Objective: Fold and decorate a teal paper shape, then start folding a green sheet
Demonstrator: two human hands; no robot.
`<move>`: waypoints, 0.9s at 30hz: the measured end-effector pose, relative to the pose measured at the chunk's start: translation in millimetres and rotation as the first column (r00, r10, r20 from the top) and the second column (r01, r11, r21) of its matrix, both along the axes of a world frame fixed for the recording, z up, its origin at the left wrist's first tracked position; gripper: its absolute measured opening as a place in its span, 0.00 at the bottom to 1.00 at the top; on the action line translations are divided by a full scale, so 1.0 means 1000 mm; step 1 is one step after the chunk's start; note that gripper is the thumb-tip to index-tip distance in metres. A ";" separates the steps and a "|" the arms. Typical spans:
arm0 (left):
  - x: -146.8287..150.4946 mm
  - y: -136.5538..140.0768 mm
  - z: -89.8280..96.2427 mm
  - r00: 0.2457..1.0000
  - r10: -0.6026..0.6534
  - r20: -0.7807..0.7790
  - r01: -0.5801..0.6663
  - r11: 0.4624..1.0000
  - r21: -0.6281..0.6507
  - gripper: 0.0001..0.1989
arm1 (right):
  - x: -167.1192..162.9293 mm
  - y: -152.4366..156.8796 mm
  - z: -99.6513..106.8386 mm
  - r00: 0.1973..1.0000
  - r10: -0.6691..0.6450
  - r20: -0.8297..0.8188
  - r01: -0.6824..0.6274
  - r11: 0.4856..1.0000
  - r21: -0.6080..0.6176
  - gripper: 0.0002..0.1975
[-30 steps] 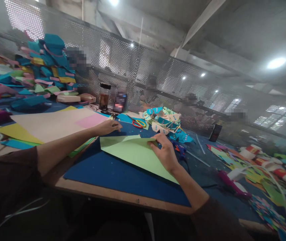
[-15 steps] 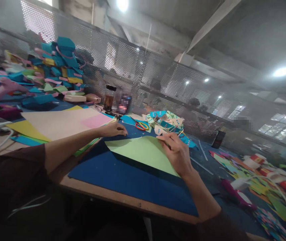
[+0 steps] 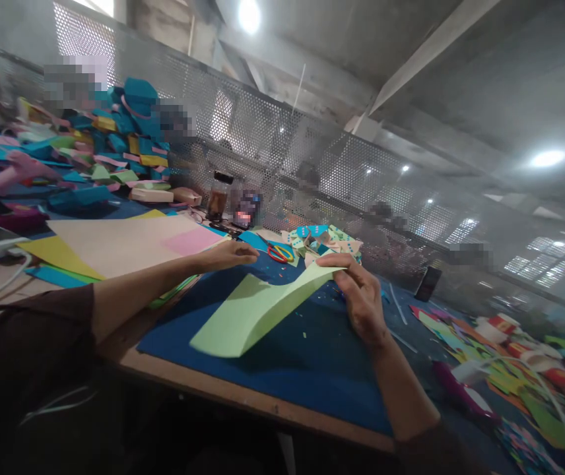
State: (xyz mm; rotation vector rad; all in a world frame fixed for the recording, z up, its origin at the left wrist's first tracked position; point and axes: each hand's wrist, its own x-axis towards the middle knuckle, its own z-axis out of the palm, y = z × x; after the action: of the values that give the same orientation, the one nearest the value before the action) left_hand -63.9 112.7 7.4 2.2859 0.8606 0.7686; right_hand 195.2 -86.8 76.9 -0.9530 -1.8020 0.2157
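Note:
My right hand (image 3: 362, 297) pinches one corner of a light green sheet of paper (image 3: 257, 310) between thumb and fingers. The sheet bends in a curve, lifted partly off the blue mat (image 3: 312, 382), with its lower left end near the mat's front part. To the left, my left hand (image 3: 230, 256) hovers behind the sheet with nothing in it, its fingers loosely stretched out and apart from the paper. Red and yellow handled scissors (image 3: 280, 254) lie beyond both hands.
A stack of large paper sheets (image 3: 114, 244) lies at the left. Behind the mat are a jar (image 3: 218, 196) and a pile of cut paper pieces (image 3: 342, 243). A purple power strip (image 3: 465, 396) and coloured paper (image 3: 525, 389) are at right. A perforated metal screen (image 3: 263, 125) stands behind.
The green sheet has gone from lying nearly flat to being lifted and curved, its free end swung toward the front left. My right hand has turned and holds its corner.

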 end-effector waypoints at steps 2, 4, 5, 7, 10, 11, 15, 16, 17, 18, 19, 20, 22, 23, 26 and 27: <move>0.002 -0.004 0.001 0.999 -0.002 0.039 0.004 0.999 -0.039 0.27 | 0.000 0.003 -0.001 0.992 0.047 -0.121 -0.052 0.998 -0.039 0.15; 0.004 -0.009 0.002 0.996 -0.018 0.088 0.026 0.995 -0.095 0.27 | -0.001 0.006 -0.001 0.959 0.107 -0.262 -0.132 0.988 -0.079 0.21; 0.005 -0.011 0.003 0.993 -0.028 0.111 0.042 0.991 -0.124 0.27 | -0.001 0.007 -0.001 0.938 0.123 -0.323 -0.164 0.981 -0.101 0.24; 0.006 -0.016 0.005 0.991 -0.048 0.129 0.069 0.984 -0.166 0.28 | -0.002 0.010 -0.001 0.906 0.107 -0.409 -0.180 0.973 -0.144 0.29; 0.008 -0.027 0.009 0.988 -0.079 0.136 0.109 0.968 -0.226 0.28 | -0.002 0.013 -0.001 0.882 0.038 -0.469 -0.153 0.966 -0.209 0.31; 0.009 -0.031 0.011 0.982 -0.100 0.159 0.139 0.957 -0.254 0.27 | -0.002 0.014 -0.002 0.873 0.024 -0.486 -0.156 0.960 -0.231 0.31; 0.012 -0.043 0.014 0.939 -0.185 0.291 0.290 0.880 -0.376 0.26 | 0.004 0.020 -0.009 0.842 0.026 -0.540 -0.221 0.928 -0.301 0.30; 0.013 -0.044 0.013 0.932 -0.183 0.312 0.304 0.864 -0.402 0.27 | 0.006 0.022 -0.012 0.836 0.040 -0.547 -0.247 0.918 -0.311 0.29; 0.014 -0.045 0.013 0.926 -0.174 0.335 0.315 0.845 -0.432 0.27 | 0.009 0.024 -0.014 0.834 0.055 -0.550 -0.271 0.908 -0.320 0.29; 0.016 -0.045 0.013 0.918 -0.164 0.361 0.331 0.817 -0.472 0.28 | 0.011 0.026 -0.017 0.836 0.067 -0.545 -0.288 0.898 -0.332 0.28; 0.017 -0.044 0.012 0.908 -0.161 0.386 0.357 0.780 -0.514 0.29 | 0.014 0.029 -0.020 0.845 0.071 -0.529 -0.293 0.890 -0.348 0.29; 0.018 -0.043 0.012 0.900 -0.163 0.404 0.382 0.742 -0.551 0.30 | 0.017 0.031 -0.022 0.863 0.065 -0.502 -0.281 0.886 -0.368 0.29; 0.019 -0.041 0.010 0.899 -0.164 0.406 0.395 0.704 -0.590 0.33 | 0.022 0.035 -0.027 0.905 0.030 -0.425 -0.220 0.888 -0.404 0.30; 0.020 -0.040 0.009 0.907 -0.153 0.393 0.379 0.707 -0.597 0.33 | 0.024 0.036 -0.029 0.921 0.010 -0.389 -0.185 0.890 -0.416 0.31; 0.019 -0.037 0.006 0.933 -0.079 0.351 0.280 0.773 -0.569 0.22 | 0.028 0.041 -0.033 0.941 -0.013 -0.339 -0.146 0.887 -0.438 0.30; 0.019 -0.036 0.004 0.937 -0.061 0.343 0.254 0.792 -0.555 0.20 | 0.029 0.042 -0.034 0.940 -0.008 -0.340 -0.155 0.880 -0.448 0.29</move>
State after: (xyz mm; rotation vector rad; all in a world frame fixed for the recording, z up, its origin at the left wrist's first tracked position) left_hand -44.7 76.3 11.4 1.5990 0.6317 0.6409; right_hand 224.4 -45.0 42.7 -1.1032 -1.4932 0.8486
